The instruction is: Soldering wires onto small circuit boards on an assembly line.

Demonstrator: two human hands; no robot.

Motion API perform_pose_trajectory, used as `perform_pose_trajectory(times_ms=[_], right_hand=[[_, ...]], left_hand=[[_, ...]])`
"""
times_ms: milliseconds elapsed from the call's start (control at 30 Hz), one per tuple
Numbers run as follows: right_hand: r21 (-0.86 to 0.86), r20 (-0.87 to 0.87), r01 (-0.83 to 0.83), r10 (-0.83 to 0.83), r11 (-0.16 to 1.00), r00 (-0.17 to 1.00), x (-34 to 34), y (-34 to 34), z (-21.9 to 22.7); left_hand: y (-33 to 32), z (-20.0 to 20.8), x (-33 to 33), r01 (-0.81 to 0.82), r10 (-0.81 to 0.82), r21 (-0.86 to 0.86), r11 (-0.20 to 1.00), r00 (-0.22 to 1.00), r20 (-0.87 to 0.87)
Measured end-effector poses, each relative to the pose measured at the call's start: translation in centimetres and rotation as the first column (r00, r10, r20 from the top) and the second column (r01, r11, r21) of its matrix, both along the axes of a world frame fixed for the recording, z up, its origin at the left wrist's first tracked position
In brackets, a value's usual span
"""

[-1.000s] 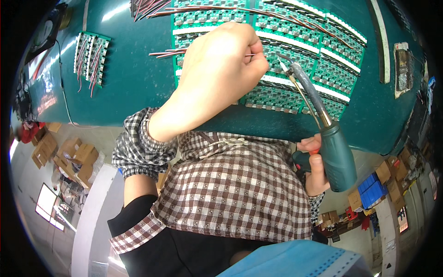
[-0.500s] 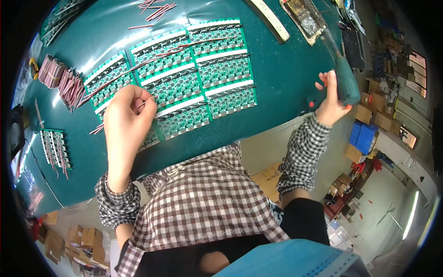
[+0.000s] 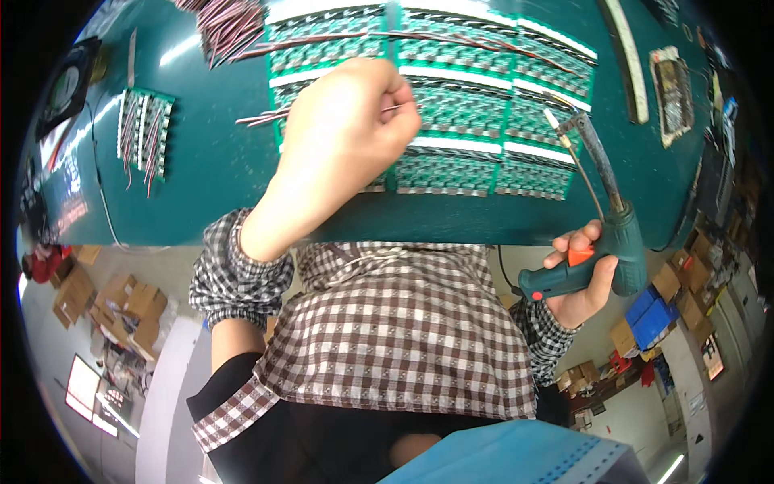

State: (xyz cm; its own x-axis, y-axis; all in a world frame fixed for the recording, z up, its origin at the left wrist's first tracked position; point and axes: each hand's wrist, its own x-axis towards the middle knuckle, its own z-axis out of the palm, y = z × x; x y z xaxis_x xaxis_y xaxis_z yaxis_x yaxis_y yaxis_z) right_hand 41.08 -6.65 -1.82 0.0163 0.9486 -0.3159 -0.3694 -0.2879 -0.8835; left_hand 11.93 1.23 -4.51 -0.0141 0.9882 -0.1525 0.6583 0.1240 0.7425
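Left hand (image 3: 343,129) is clenched, pinching a thin wire (image 3: 391,107) above the green circuit boards (image 3: 476,121) on the tabletop (image 3: 210,177). Right hand (image 3: 582,274) grips a soldering gun (image 3: 601,234) at the boards' right edge, tip angled toward them.

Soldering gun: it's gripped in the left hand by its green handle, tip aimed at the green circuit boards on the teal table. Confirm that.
Not quite: the head view shows the soldering gun gripped in the right hand, not the left. The left hand pinches a thin wire over the green circuit boards. The rest stands: green handle, tip aimed at the boards on the teal table.
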Motion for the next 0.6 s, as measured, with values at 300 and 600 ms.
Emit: perform_pose_trajectory(times_ms=[300, 600], right_hand=[[-0.050, 0.295, -0.162, 0.169, 0.986, 0.940, -3.7, -0.8, 1.2], [-0.035, 0.458, -0.337, 0.315, 0.941, 0.831, -4.1, -1.2, 1.2]], left_hand=[[-0.2, -0.2, 0.0, 0.038, -0.028, 0.144, 0.989, 0.997, -0.070], [-0.1, -0.2, 0.3, 0.038, -0.031, 0.138, 0.990, 0.998, -0.056]])
